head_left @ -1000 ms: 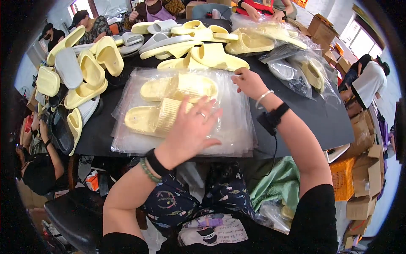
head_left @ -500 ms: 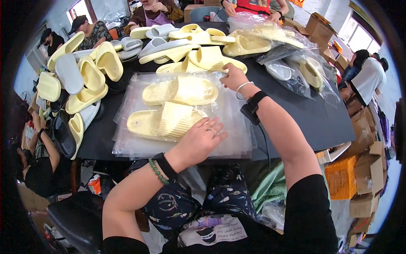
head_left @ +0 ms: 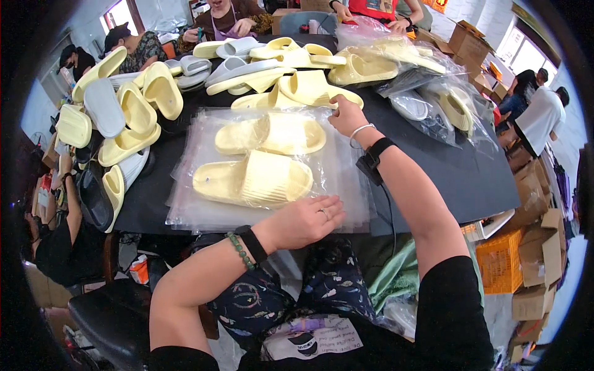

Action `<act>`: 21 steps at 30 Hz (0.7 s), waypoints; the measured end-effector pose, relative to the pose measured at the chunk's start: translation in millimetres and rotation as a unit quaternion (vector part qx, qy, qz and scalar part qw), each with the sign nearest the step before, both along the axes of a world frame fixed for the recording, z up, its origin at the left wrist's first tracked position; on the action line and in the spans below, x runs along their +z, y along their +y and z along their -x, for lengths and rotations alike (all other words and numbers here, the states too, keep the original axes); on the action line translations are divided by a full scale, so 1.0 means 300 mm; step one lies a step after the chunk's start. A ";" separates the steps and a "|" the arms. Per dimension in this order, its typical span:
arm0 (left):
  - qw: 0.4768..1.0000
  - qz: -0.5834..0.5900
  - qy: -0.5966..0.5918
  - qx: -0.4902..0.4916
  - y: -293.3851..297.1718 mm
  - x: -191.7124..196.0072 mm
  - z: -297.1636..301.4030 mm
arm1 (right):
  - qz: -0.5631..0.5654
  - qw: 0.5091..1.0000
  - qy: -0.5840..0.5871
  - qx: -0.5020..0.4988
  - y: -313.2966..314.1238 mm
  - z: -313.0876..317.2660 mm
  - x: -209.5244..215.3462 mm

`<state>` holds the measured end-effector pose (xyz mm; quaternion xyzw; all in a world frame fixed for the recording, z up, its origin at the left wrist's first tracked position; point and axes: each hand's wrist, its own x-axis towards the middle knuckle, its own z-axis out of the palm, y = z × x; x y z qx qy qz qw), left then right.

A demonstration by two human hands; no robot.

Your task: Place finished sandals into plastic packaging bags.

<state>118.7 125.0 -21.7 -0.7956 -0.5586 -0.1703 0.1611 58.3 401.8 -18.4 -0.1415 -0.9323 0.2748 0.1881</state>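
In front of me two pale yellow slippers, a ribbed near one (head_left: 252, 180) and a far one (head_left: 270, 134), lie side by side inside a clear plastic bag (head_left: 318, 164). Under it is a stack of clear bags (head_left: 185, 216). My right hand (head_left: 348, 116) pinches the bag's far right edge; the fingertips are partly hidden. Next to the near slipper's strap, my left hand (head_left: 303, 219) rests on the bag's near side, fingers stretched out flat.
Loose yellow and grey slippers (head_left: 136, 108) crowd the table's left and far sides. Bagged slippers (head_left: 427, 105) are piled at the far right. Cardboard boxes (head_left: 538, 247) and an orange crate (head_left: 499, 263) stand right of the black table (head_left: 458, 185). Co-workers sit opposite and at the left.
The bagged slippers have slid slightly to the right with my right hand. My left hand has moved nearer to me and right, off the near slipper's strap.
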 end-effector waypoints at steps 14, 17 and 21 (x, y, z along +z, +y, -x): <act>0.960 -0.214 -0.083 0.160 -0.073 0.214 0.053 | -0.110 0.990 0.028 0.080 -0.052 -0.123 0.089; 0.862 -0.368 -0.108 0.332 -0.171 0.265 0.200 | -0.105 0.970 -0.114 0.188 -0.163 -0.214 0.137; 0.787 -0.305 -0.167 0.510 -0.255 0.200 0.441 | -0.138 0.923 -0.280 0.225 -0.186 -0.286 0.091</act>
